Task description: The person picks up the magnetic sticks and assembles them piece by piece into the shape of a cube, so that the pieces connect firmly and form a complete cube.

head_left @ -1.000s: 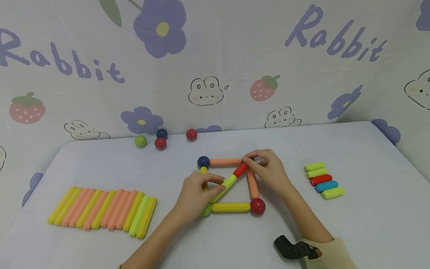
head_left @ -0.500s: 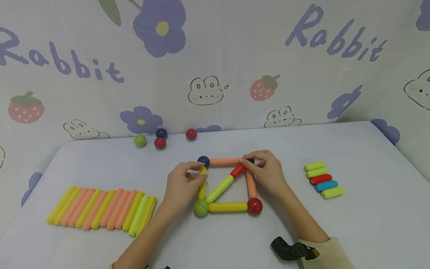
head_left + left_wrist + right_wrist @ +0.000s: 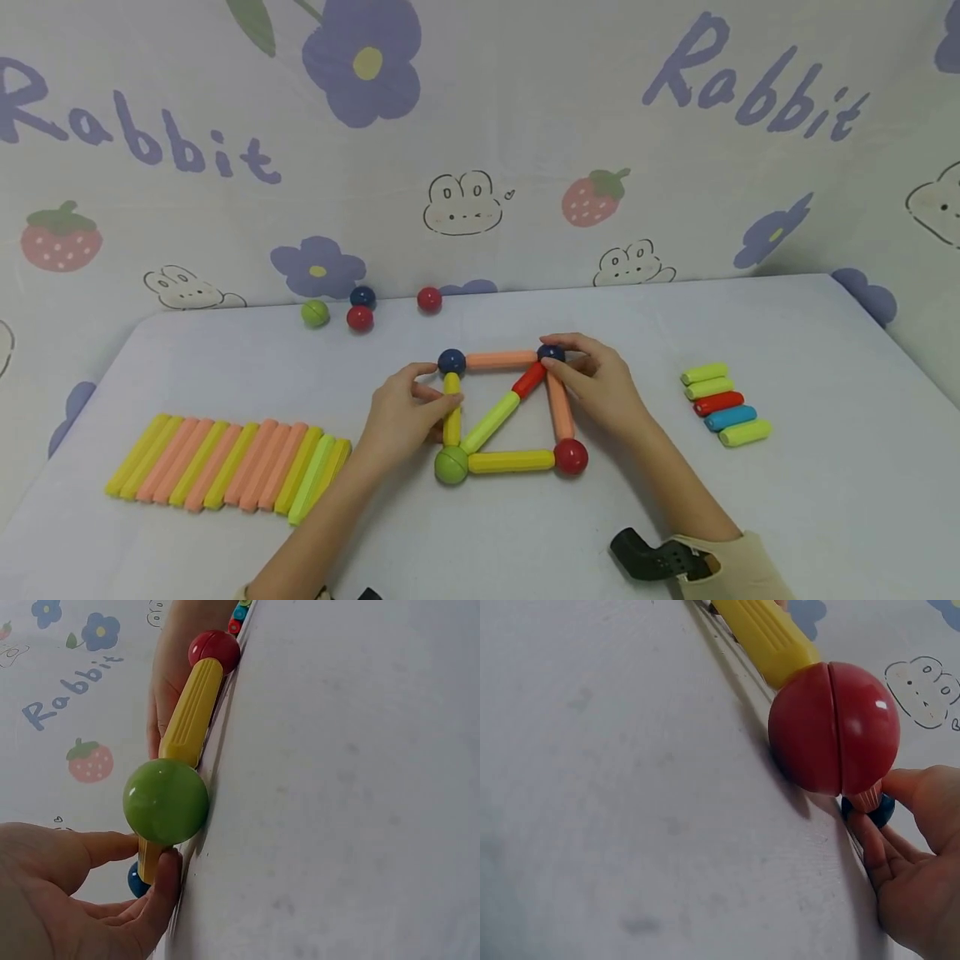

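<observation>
A square of magnetic sticks and balls lies on the table. My left hand (image 3: 405,412) pinches the left yellow stick (image 3: 452,425) between thumb and fingers, just behind the green ball (image 3: 166,801) in the left wrist view. Its index fingertip is by the far left blue ball (image 3: 452,361). My right hand (image 3: 600,383) holds the far right blue ball (image 3: 552,355) between thumb and index finger. From that ball a diagonal of a short red stick (image 3: 529,380) and a lime stick (image 3: 491,423) runs to the green ball. The near right corner is a red ball (image 3: 834,729).
A row of yellow, orange and lime sticks (image 3: 225,465) lies at the left. Several short sticks (image 3: 724,404) are lined up at the right. Loose balls, among them a green one (image 3: 315,313) and a red one (image 3: 429,300), sit along the back edge.
My left hand has left the lime diagonal stick and moved left onto the yellow side stick. The right hand stays at the far right corner, where the blue ball now shows more.
</observation>
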Demonstrator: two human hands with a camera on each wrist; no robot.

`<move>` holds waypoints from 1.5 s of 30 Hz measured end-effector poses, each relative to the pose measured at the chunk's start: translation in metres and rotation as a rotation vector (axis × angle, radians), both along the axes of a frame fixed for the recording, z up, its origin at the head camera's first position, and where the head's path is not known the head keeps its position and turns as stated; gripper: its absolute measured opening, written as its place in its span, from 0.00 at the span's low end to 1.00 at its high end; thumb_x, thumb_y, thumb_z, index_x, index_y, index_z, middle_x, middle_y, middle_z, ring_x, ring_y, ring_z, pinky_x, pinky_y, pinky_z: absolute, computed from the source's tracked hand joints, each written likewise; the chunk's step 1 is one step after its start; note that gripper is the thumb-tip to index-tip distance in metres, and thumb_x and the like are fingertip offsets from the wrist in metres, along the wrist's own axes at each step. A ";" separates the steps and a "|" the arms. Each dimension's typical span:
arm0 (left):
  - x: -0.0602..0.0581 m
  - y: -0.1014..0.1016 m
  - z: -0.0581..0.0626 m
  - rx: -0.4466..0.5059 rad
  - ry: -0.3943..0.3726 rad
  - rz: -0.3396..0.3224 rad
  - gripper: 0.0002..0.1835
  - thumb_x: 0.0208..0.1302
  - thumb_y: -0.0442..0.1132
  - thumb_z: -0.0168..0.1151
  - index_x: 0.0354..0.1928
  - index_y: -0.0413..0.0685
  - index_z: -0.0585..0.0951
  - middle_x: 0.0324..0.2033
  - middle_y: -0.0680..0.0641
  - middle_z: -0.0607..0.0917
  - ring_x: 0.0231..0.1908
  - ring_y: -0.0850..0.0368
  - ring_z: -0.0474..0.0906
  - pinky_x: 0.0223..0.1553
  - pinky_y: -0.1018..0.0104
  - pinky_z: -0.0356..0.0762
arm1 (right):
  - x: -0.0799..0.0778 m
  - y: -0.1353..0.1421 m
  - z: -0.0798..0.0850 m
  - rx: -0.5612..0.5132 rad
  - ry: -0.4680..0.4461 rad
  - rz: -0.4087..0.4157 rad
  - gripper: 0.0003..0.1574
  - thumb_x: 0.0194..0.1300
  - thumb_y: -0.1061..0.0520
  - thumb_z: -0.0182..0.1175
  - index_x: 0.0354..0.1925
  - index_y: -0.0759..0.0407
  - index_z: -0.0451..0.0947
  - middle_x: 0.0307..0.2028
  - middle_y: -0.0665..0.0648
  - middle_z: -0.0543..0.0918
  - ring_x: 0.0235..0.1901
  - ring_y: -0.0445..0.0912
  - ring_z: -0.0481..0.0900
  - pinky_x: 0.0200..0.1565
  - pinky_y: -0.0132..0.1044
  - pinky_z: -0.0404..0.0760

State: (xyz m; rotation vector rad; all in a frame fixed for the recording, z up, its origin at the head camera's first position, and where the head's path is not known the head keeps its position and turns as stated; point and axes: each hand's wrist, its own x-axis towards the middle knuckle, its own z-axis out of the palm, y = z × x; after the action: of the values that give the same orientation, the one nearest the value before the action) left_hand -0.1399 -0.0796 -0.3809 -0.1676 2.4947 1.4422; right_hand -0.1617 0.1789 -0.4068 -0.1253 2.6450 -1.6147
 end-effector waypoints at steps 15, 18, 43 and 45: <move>0.030 -0.052 0.020 -0.008 0.124 0.090 0.28 0.74 0.40 0.68 0.73 0.44 0.75 0.52 0.39 0.88 0.40 0.51 0.91 0.44 0.63 0.90 | 0.003 -0.002 -0.001 -0.058 -0.042 -0.014 0.24 0.78 0.56 0.62 0.69 0.57 0.77 0.64 0.64 0.78 0.46 0.52 0.79 0.38 0.27 0.81; 0.040 -0.069 0.024 -0.055 0.156 0.112 0.28 0.75 0.41 0.67 0.72 0.44 0.75 0.54 0.39 0.88 0.45 0.49 0.90 0.44 0.64 0.89 | 0.003 -0.004 0.000 -0.057 -0.044 -0.027 0.24 0.78 0.56 0.62 0.68 0.57 0.77 0.64 0.64 0.78 0.46 0.52 0.79 0.38 0.27 0.81; 0.081 -0.076 -0.007 -0.236 0.181 0.024 0.16 0.58 0.30 0.78 0.50 0.42 0.90 0.34 0.51 0.85 0.32 0.60 0.74 0.31 0.74 0.74 | 0.001 -0.001 -0.002 -0.067 -0.031 -0.032 0.23 0.79 0.57 0.61 0.68 0.58 0.77 0.65 0.65 0.78 0.50 0.53 0.80 0.40 0.25 0.81; 0.080 -0.074 -0.007 -0.241 0.176 0.024 0.15 0.59 0.32 0.78 0.49 0.44 0.91 0.33 0.52 0.84 0.32 0.59 0.72 0.30 0.73 0.72 | 0.001 -0.001 -0.001 -0.067 -0.029 -0.033 0.24 0.79 0.56 0.61 0.68 0.58 0.77 0.65 0.65 0.78 0.50 0.53 0.80 0.41 0.25 0.82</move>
State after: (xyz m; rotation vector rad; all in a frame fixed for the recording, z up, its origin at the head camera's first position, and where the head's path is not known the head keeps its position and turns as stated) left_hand -0.0598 -0.1533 -0.3875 -0.1197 2.8158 1.2078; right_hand -0.1606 0.1779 -0.4082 -0.0600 2.5861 -1.7015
